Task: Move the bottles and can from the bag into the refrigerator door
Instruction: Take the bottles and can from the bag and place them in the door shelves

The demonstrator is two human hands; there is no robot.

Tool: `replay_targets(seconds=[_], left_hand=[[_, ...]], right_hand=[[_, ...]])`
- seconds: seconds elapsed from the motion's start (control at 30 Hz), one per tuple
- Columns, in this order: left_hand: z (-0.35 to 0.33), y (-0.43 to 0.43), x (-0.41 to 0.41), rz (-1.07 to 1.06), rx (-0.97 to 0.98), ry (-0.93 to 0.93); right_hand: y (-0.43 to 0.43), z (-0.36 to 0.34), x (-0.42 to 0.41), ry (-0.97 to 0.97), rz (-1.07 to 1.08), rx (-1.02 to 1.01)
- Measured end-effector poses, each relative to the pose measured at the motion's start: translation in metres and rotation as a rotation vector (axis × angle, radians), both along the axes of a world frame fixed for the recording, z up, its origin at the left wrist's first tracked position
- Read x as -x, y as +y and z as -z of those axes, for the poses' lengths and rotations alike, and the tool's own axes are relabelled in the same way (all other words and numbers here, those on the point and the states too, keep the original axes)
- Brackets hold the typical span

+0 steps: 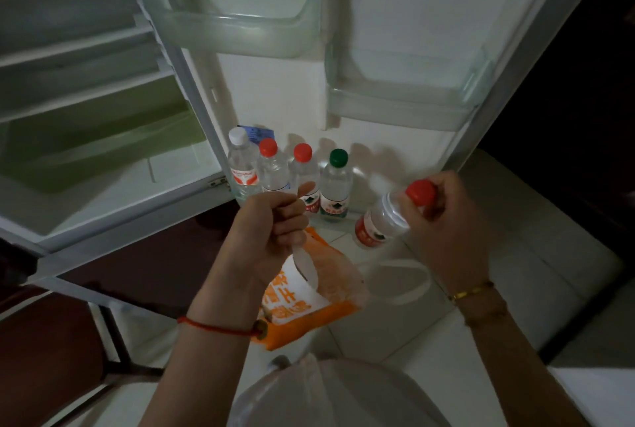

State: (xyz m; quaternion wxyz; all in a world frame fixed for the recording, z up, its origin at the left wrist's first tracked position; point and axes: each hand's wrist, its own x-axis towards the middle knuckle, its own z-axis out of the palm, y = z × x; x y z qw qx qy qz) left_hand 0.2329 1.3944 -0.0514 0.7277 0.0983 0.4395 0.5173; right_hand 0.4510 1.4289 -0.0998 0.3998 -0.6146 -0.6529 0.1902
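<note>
My right hand [443, 210] grips a clear, red-capped water bottle [381, 224] near its cap, tilted, just right of the row in the bottom rack of the refrigerator door [395, 48]. Several bottles stand in that rack: a white-capped one [242, 165], two red-capped ones [271, 169] [304, 169] and a green-capped one [336, 182]. Something blue [261, 134] shows behind the white-capped bottle. My left hand [271, 220] is closed on the white handle [305, 265] of an orange-and-white plastic bag [302, 303], which hangs below it.
Two see-through door shelves, an upper left shelf [240, 34] and a middle right shelf [398, 107], hold nothing. The fridge interior with white shelves and a greenish drawer [103, 138] lies to the left. White floor tiles [515, 254] spread below; the room to the right is dark.
</note>
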Motion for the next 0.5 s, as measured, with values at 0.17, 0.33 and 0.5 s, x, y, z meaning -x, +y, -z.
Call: replay_targets(seconds=[0.17,0.33,0.5], left_hand=[[0.001,0.002,-0.002,0.016,-0.013,0.043],[0.000,0.002,0.002,0.044,-0.019,0.078],[-0.006,-0.003,0.010,0.056,-0.021,0.115]], right_hand=[[0.015,-0.009,0.000,0.017,0.082,-0.115],[0.042,0.010,0.012,-0.068,0.012,-0.158],[0.071,0.038,0.025,-0.164,-0.064,-0.151]])
